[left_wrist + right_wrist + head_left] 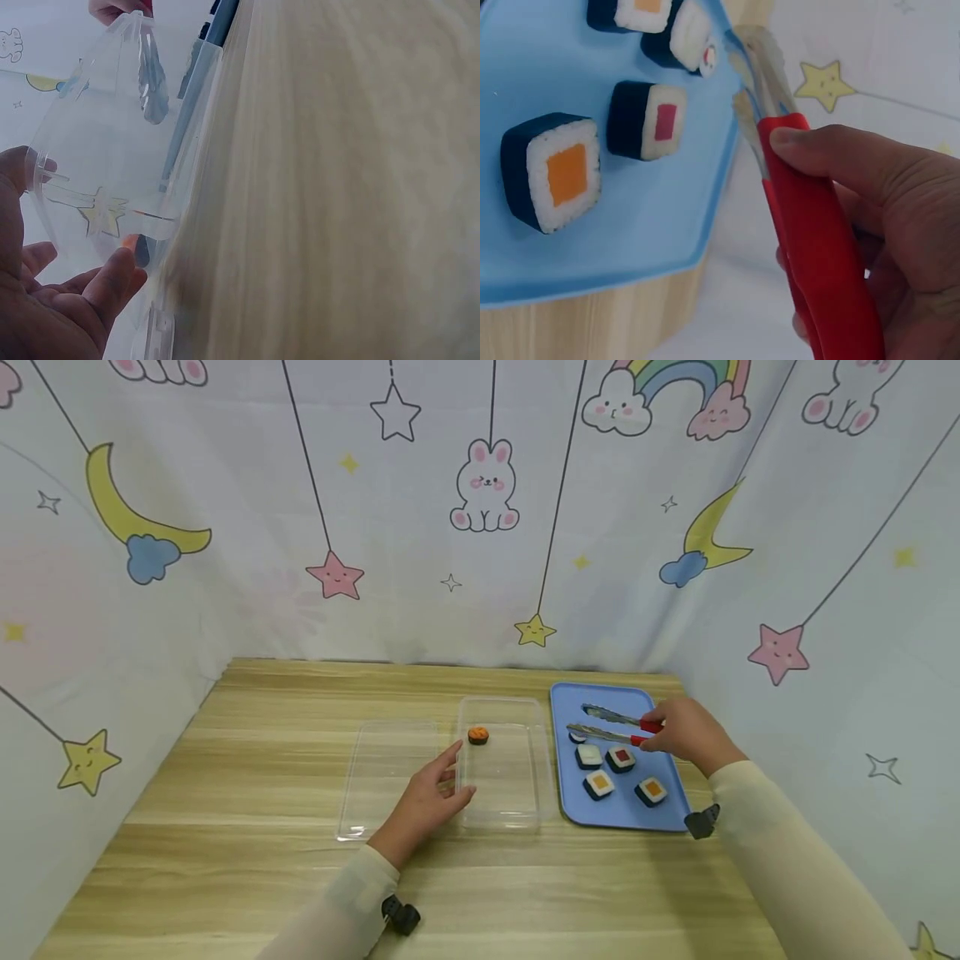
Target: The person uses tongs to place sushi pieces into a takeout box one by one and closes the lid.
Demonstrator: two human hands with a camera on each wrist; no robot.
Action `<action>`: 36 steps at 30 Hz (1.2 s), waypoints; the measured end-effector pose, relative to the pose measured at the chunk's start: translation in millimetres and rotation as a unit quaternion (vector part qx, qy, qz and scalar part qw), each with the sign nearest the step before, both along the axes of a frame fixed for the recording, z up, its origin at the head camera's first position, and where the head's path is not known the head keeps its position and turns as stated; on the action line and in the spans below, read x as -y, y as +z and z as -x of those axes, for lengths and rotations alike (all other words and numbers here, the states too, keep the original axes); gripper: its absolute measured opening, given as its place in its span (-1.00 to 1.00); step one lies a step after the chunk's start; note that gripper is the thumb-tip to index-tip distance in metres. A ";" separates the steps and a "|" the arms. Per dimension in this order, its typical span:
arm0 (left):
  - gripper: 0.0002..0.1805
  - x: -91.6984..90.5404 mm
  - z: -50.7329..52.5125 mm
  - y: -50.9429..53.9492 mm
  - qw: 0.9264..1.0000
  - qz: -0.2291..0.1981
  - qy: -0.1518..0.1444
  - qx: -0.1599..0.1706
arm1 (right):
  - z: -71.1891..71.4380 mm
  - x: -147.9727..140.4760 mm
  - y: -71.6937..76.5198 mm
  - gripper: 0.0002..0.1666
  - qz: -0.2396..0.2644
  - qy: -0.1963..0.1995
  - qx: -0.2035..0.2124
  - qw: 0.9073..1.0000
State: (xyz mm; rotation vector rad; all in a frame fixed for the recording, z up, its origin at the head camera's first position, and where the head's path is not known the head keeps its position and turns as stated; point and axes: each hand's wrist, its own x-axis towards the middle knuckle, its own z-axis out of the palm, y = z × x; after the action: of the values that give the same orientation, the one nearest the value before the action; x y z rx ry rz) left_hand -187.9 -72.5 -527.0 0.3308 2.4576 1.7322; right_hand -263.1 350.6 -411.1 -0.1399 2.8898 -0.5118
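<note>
My right hand grips the red handles of metal tongs, whose arms stand apart above the blue tray. Under the tongs lie several sushi pieces, among them a small round one partly hidden by the lower arm. In the right wrist view the hand has its thumb on the red handle. My left hand, fingers spread, touches the left side of a clear container; one orange-topped sushi piece sits inside near its back left. The left wrist view shows the fingers against the clear wall.
A clear lid lies flat on the wooden table, just left of the container. Behind and at both sides hangs a white curtain with printed stars, moons and rabbits. Dark wrist cameras sit on both sleeves.
</note>
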 end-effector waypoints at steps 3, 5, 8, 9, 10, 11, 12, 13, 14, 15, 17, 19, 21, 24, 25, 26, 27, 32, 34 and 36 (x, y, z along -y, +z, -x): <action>-0.13 0.3 -0.3 0.2 1.000 -0.001 0.001 0.002 | -1.7 -1.1 -2.7 -0.47 0.000 0.006 0.010 1.000; -0.13 0.4 -0.3 -0.6 1.000 -0.002 0.002 0.004 | -3.0 0.1 -2.9 -0.50 0.003 0.014 0.009 1.000; -0.13 0.2 0.0 -1.0 1.000 0.000 0.002 0.005 | -4.1 3.5 -1.9 -0.54 0.002 0.019 0.006 1.000; -0.13 0.2 0.0 -0.9 1.000 0.000 0.002 0.005 | -4.2 4.9 -1.4 -0.56 -0.001 0.020 0.006 1.000; -0.13 0.2 0.2 -1.2 1.000 0.001 0.002 0.006 | -4.3 6.1 -1.0 -0.58 -0.003 0.021 0.006 1.000; -0.13 0.3 0.5 -1.7 1.000 0.002 0.002 0.005 | -4.2 7.2 -1.3 -0.59 -0.008 0.020 0.005 1.000; -0.13 0.3 0.6 -1.8 1.000 0.002 0.001 0.004 | -3.9 8.7 -1.1 -0.60 -0.011 0.019 0.006 1.000; -0.13 0.3 0.6 -1.5 1.000 0.002 0.001 0.004 | -3.7 10.4 -0.6 -0.62 -0.016 0.023 0.006 1.000; -0.13 0.4 0.6 -2.0 1.000 0.002 0.002 0.003 | -3.5 11.8 -0.3 -0.64 -0.023 0.029 0.002 0.999; -0.13 0.5 0.5 -1.8 1.000 0.002 0.002 0.003 | -3.1 13.3 0.2 -0.65 -0.030 0.033 -0.002 0.999; -0.13 0.7 0.3 -2.1 1.000 0.002 0.003 0.002 | -2.8 17.0 1.8 -0.66 -0.041 0.041 -0.011 0.998; -0.13 0.7 0.0 -1.1 1.000 0.001 0.004 0.004 | -2.5 20.0 3.5 -0.67 -0.048 0.051 -0.018 0.997; -0.13 0.7 0.2 -1.0 1.000 0.002 0.005 0.003 | -1.7 21.8 4.1 -0.67 -0.054 0.053 -0.022 0.997; -0.14 0.8 0.3 -1.5 1.000 0.000 0.005 0.003 | -1.2 23.1 4.5 -0.68 -0.054 0.060 -0.025 0.996; -0.14 0.8 0.5 -2.0 1.000 -0.001 0.005 0.002 | -1.1 23.0 4.4 -0.68 -0.053 0.063 -0.027 0.996; -0.14 0.9 0.7 -2.4 1.000 -0.002 0.005 0.001 | -0.8 23.1 4.0 -0.68 -0.053 0.062 -0.028 0.996; -0.14 0.9 0.7 -2.8 1.000 -0.003 0.005 0.000 | -0.6 22.7 3.8 -0.68 -0.050 0.061 -0.028 0.996; -0.14 0.5 0.3 -2.6 1.000 -0.002 0.003 -0.002 | -2.0 22.5 11.0 -0.65 -0.030 0.037 -0.021 0.999; -0.14 0.5 0.0 -2.1 1.000 -0.002 0.004 -0.001 | -2.8 23.6 19.1 -0.62 -0.019 0.027 -0.022 0.999; -0.14 0.5 0.0 -1.8 1.000 -0.002 0.004 0.000 | -3.0 26.8 29.0 -0.58 -0.009 0.022 -0.026 0.999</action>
State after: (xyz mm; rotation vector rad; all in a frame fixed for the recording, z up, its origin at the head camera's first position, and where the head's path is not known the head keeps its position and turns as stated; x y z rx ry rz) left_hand -187.9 -73.0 -528.7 0.3215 2.4599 1.7414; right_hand -260.1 323.9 -382.1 -0.2156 2.9335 -0.4819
